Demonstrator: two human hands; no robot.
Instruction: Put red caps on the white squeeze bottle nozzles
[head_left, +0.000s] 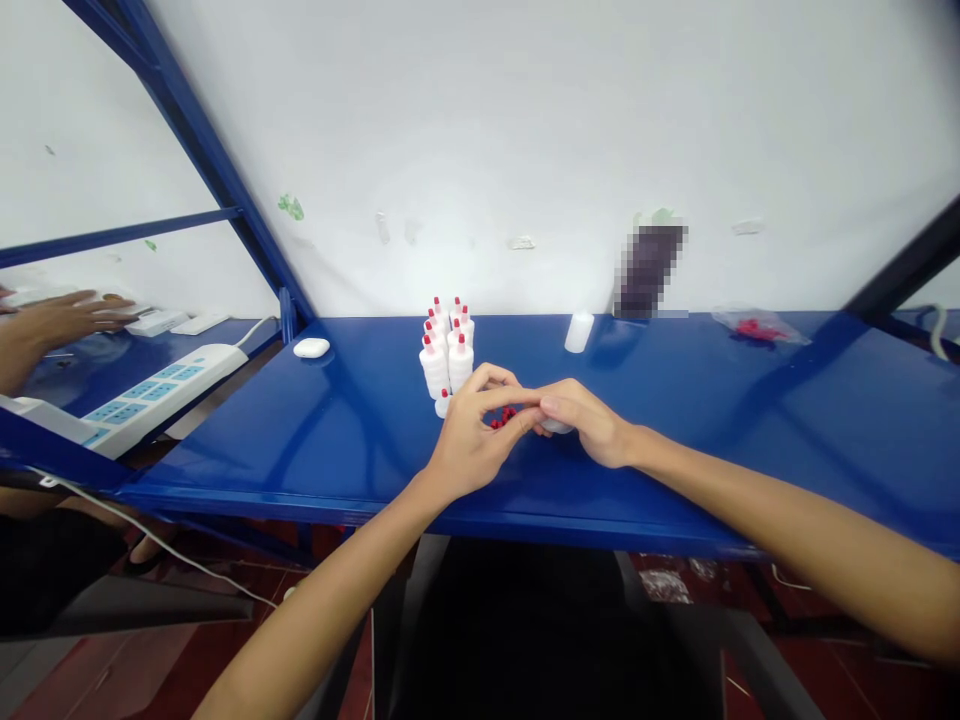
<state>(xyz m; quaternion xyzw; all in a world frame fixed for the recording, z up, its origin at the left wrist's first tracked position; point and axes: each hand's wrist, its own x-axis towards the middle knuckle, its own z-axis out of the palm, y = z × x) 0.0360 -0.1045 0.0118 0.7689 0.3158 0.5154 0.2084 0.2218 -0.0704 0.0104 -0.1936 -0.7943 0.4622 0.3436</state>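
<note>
My left hand is closed, thumb and forefinger pinched together against the fingers of my right hand. What lies between those fingertips is hidden. My right hand wraps round a white plastic bottle, mostly covered by the fingers. Small red caps lie on the blue table in the gap between both hands. Just beyond my left hand stand several white squeeze bottles with red-tipped nozzles, in two rows. A white nozzle top with a red tip sits in front of them.
A white bottle without a nozzle stands farther back. A pixelated dark phone-like object leans on the wall. A clear bag with red pieces lies right, a white case left. Another person's hand rests near a power strip.
</note>
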